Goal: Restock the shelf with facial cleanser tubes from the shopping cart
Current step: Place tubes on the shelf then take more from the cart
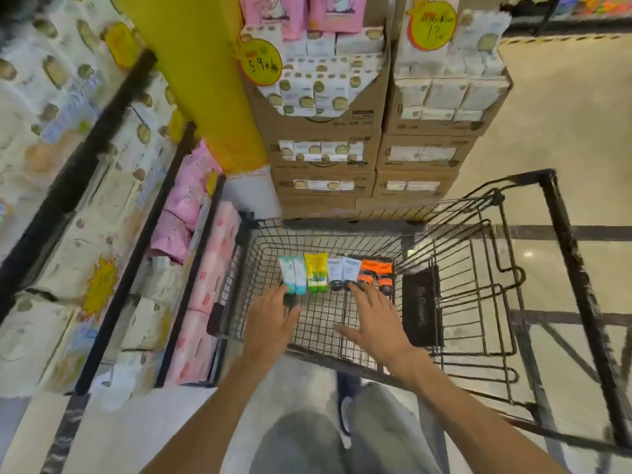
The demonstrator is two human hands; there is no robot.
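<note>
Both hands reach down into the black wire shopping cart (444, 302) with fingers spread and holding nothing. The left hand (270, 325) has its fingertips (285, 290) at the cap end of the pair of white-and-teal facial cleanser tubes (293, 273), seemingly touching them, though the blur keeps that uncertain. The right hand (374, 323) stretches flat toward the pair of pale grey tubes with dark caps (342, 272), its fingertips right at their near ends. Between the two hands, just beyond the fingers, lie the two yellow-and-green tubes (316, 271), and beyond the right hand, to its outer side, the two orange tubes with black caps (376, 273); all eight lie side by side on the cart's mesh floor, caps pointing toward the person. The step in hand looks like the pick-up from the cart: the reach is made, the grasp is not yet. The next move calls for each hand to curl round a tube or a pair, lift it clear of the wire walls, and turn left toward the black-framed store shelf (113, 206), which stands well off the left hand and holds pink and cream paper packs. Ahead of both hands, past the cart's far wall, stacked brown cardboard display boxes (325, 159) stand next to a yellow pillar (205, 80).
</note>
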